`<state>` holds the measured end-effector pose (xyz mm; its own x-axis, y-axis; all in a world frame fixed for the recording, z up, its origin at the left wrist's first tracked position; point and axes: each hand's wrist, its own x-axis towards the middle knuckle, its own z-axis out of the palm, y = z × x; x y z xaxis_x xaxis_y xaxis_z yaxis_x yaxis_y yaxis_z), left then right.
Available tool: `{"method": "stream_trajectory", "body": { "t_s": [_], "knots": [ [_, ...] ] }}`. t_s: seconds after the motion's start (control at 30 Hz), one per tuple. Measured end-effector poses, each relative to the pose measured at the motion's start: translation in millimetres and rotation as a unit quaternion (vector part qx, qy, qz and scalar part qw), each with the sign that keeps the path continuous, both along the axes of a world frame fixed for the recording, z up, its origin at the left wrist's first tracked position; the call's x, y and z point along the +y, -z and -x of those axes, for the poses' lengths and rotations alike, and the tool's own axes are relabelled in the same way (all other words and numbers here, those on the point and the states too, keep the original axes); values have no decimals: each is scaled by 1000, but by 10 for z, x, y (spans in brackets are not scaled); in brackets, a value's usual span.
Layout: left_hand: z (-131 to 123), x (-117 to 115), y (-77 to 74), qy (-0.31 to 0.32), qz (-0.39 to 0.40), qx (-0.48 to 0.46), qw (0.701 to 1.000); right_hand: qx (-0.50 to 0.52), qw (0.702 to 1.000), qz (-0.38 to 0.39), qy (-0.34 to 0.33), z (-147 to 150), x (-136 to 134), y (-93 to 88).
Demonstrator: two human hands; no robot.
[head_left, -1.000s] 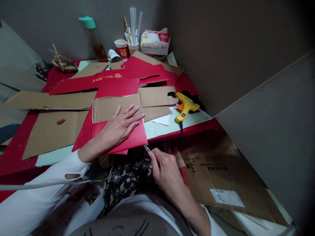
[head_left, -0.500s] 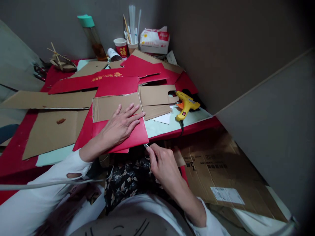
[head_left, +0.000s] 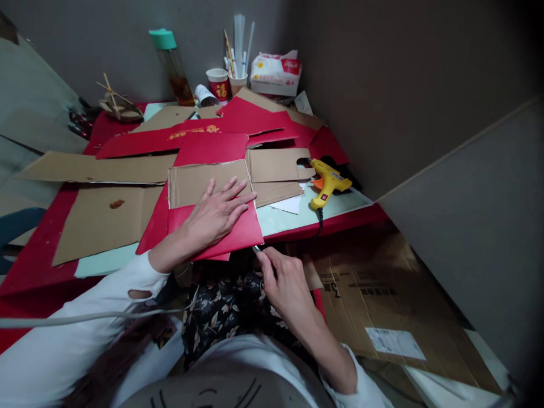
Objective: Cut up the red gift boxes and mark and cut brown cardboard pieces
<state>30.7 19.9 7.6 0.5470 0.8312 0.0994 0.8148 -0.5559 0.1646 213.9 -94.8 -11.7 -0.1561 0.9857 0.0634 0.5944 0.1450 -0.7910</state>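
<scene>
My left hand (head_left: pixel 216 212) lies flat with its fingers spread, across a brown cardboard piece (head_left: pixel 191 184) and the red card sheet (head_left: pixel 238 233) in front of it. Its fingertips reach the right edge of these pieces. My right hand (head_left: pixel 283 277) is closed around a utility knife (head_left: pixel 256 249), of which only a short metal blade shows; the handle is hidden in my fist. The blade is at the near right corner of the red sheet, just past the table's front edge. I cannot tell whether it touches the sheet.
A yellow glue gun (head_left: pixel 328 182) lies at the right by a cardboard strip (head_left: pixel 278 164). Red card strips (head_left: pixel 255 119) and brown cardboard (head_left: pixel 106 221) cover much of the table. Behind stand a bottle (head_left: pixel 172 68), a red paper cup (head_left: pixel 219 85) and a tissue pack (head_left: pixel 276 73).
The view has shifted slightly, so everything sits a little further right in it. Both hands keep nearly the same places on and beside the card pieces.
</scene>
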Motion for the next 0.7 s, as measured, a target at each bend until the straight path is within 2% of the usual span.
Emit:
{"method": "stream_trajectory", "body": {
  "t_s": [0.2,0.43,0.7],
  "knots": [
    [7,-18,-5,8,3,14,1000,-19,1000,-17,-4,-52,-193,35],
    [-9,-26,-12,-19,0,-4,1000,-24,1000,-19,1,25,-21,12],
    [-5,-34,-16,-20,4,-2,1000,-45,999,-21,4,-4,-186,38]
  ]
}}
